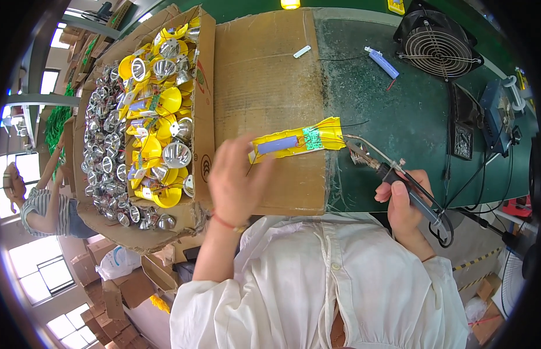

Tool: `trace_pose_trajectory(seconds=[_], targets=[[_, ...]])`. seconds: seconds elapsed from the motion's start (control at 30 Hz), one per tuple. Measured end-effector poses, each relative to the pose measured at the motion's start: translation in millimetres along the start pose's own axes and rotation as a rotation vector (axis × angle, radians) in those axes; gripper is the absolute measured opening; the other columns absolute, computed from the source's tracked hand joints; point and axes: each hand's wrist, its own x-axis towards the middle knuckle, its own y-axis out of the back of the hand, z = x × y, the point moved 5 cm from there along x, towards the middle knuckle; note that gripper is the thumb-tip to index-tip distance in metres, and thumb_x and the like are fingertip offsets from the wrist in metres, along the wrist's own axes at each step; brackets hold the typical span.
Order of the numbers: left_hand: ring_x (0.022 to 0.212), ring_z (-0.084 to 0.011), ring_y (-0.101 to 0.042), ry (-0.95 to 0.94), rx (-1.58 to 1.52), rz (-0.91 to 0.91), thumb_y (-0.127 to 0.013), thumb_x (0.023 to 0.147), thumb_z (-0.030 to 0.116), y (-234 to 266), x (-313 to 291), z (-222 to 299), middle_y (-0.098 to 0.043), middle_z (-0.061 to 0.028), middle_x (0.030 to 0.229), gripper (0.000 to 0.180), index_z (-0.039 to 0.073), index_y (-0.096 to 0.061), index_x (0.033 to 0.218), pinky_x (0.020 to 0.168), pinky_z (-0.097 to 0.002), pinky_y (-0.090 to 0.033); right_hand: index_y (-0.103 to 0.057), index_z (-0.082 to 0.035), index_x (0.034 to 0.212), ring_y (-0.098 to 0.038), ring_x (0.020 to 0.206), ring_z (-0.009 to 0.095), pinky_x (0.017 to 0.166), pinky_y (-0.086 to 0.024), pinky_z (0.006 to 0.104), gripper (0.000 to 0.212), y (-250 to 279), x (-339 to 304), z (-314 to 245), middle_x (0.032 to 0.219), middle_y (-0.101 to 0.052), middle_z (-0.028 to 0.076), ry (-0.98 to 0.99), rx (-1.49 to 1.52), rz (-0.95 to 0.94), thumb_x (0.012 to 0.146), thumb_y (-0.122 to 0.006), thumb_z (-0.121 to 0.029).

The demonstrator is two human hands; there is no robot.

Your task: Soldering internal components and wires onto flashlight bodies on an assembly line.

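A soldering iron (406, 187) with a thin metal feed tube alongside it is gripped in my right hand (407, 200), its tip pointing left. Close to that tip lies the right end of a yellow plastic housing (328, 129), open side up, on the cardboard. Inside it are a purple cylindrical battery (277, 145) and a small green circuit board (312, 138); thin dark wires stick out at both ends. At the housing's left end is my left hand (234, 177), smeared by motion. Whether its fingers touch the housing I cannot tell.
On the left, a cardboard box (205, 87) holds yellow housings, with many silvery reflectors (107, 145) beside them. Farther back lie a small white part (302, 52) and another purple battery (383, 64). A fan (438, 49) and a blue soldering unit (496, 113) stand right. Someone in stripes (46, 206) is far left.
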Motion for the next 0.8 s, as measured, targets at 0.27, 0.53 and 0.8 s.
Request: trace_pose_trajectory(seconds=[0.27, 0.53, 0.8], targets=[[0.064, -0.0226, -0.059, 0.182, -0.050, -0.418, -0.054, 0.077, -0.003, -1.8, -42.1, -21.8, -0.058, -0.0127, 0.073, 0.049, 0.007, -0.038, 0.123, 0.060, -0.0284, -0.048, -0.044, 0.002, 0.092, -0.059, 0.062, 0.014, 0.057, -0.051, 0.0261, 0.019, -8.2, -5.8, 3.8, 0.072, -0.060, 0.014, -0.087, -0.050, -0.126, 0.084, -0.056, -0.011], [0.070, -0.0221, -0.057, -0.077, -0.130, -0.181, -0.066, 0.069, 0.003, -5.3, -9.9, 2.6, -0.060, -0.0098, 0.077, 0.020, 0.003, -0.065, 0.090, 0.063, -0.0296, -0.045, -0.043, 0.002, 0.091, -0.058, 0.056, 0.014, 0.052, -0.050, 0.0254, 0.021, -9.5, -3.8, 5.7, 0.068, -0.059, 0.014, -0.081, -0.073, -0.119, 0.084, -0.056, -0.013], [0.073, -0.0217, -0.056, -0.178, -0.218, -0.073, -0.070, 0.065, 0.002, -27.4, 20.7, 15.3, -0.059, -0.0068, 0.071, 0.020, 0.006, -0.066, 0.085, 0.065, -0.0297, -0.044, -0.043, 0.001, 0.090, -0.058, 0.053, 0.016, 0.048, -0.049, 0.0252, 0.022, -16.8, 10.7, 0.0, 0.066, -0.059, 0.014, -0.039, -0.146, -0.142, 0.084, -0.057, -0.015]])
